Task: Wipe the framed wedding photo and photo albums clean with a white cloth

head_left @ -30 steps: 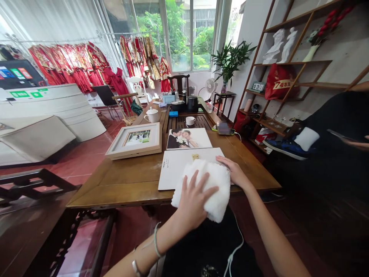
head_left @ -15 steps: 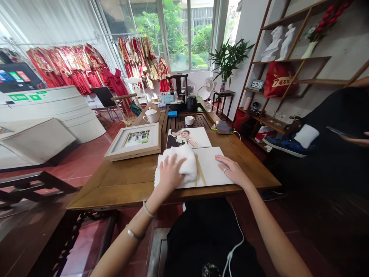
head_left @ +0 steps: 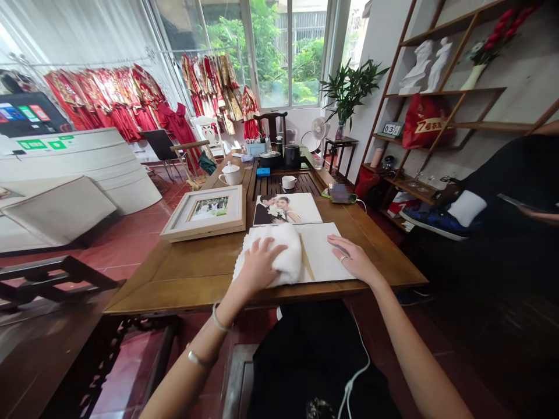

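Note:
A white album (head_left: 321, 256) lies flat near the front edge of the wooden table (head_left: 192, 273). My left hand (head_left: 257, 269) presses a fluffy white cloth (head_left: 283, 250) onto the album's left half, fingers curled over the cloth. On the album's right side rests my right hand (head_left: 354, 259), flat with fingers stretched out and a ring on one finger. A thin gold strip (head_left: 305, 263) runs down the album beside the cloth.
Behind the album lie a wedding photo print (head_left: 286, 209) and a framed photo (head_left: 205, 212). Farther back stand a tea tray (head_left: 279, 183), cups and a kettle (head_left: 292, 156). Another person in black (head_left: 515, 186) sits at the right by wooden shelves. Red garments (head_left: 109, 102) hang at the left.
The cloth under my left hand went from the album's front right to its left half, then slid slightly right. My right hand stays flat on the album.

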